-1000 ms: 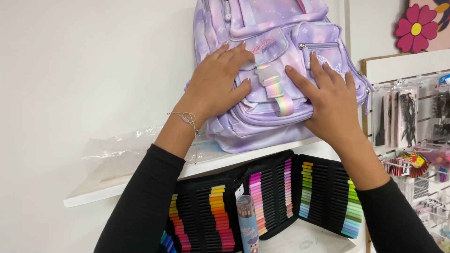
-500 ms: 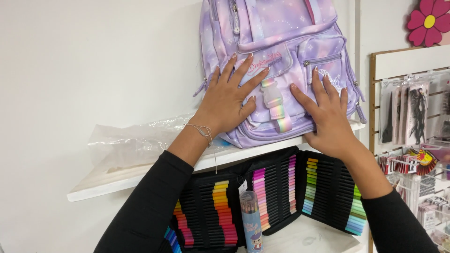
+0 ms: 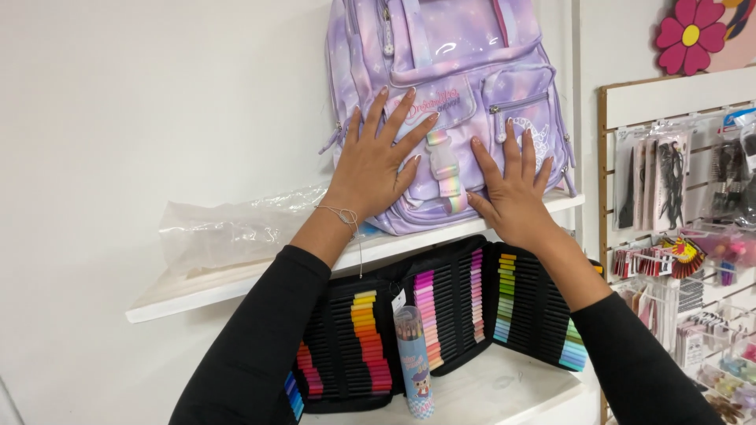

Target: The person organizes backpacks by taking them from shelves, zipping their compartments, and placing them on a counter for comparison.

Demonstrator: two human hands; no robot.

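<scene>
Both hands flat on backpack

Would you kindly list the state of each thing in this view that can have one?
Left hand: flat on the backpack, fingers spread, holding nothing.
Right hand: flat on the backpack, fingers spread, holding nothing.
Backpack: upright on the shelf, front buckle fastened, side pocket zipped.
Marker case: unfolded open, standing below the shelf.
Plastic bag: crumpled, lying on the shelf.
Pencil tube: upright, capped.
</scene>
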